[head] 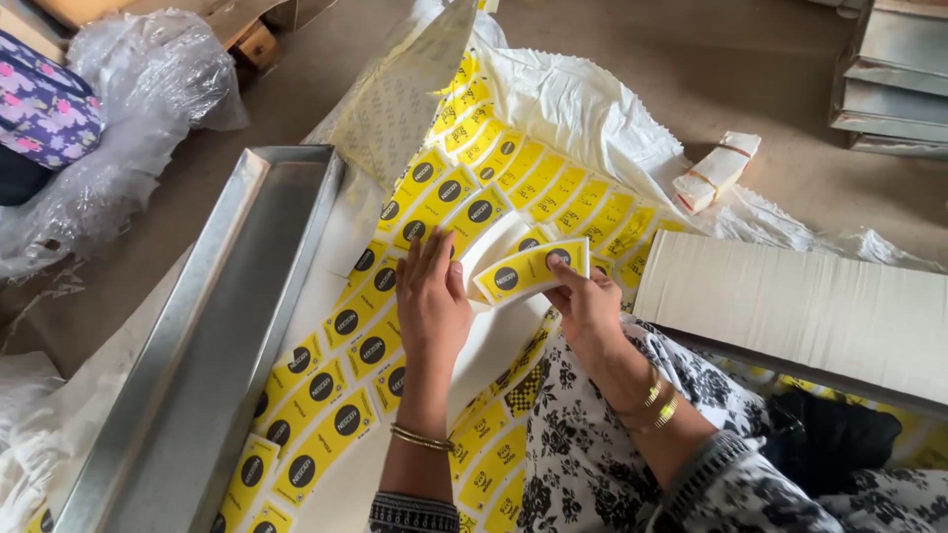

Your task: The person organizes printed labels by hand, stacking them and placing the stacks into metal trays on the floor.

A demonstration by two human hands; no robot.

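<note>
— Left hand (pixel 432 296): laid flat, fingers spread wide, pressing on the sticker sheet (pixel 346 326), most likely to pin it while a piece comes away.

— And the right hand (pixel 585 301)?

— Pinched narrow on a yellow label strip (pixel 530 268), lifted just clear of the sheet between both hands, probably so the backing peels cleanly.

— Counts?

— One strip held, two dark round marks showing on it. Two hands, bangles on both wrists. One long metal tray (pixel 212 326) just left of the sheet, kept near. One white bundle (pixel 718 170) tied with a band, well apart on the floor. One white paper stack (pixel 800 306) beside the right arm. Yellow labels on the sheet: dozens, in rows; hard to count exactly where folds hide some.

— Anything else?

— Crumpled clear plastic (pixel 128 118) far left.
</note>
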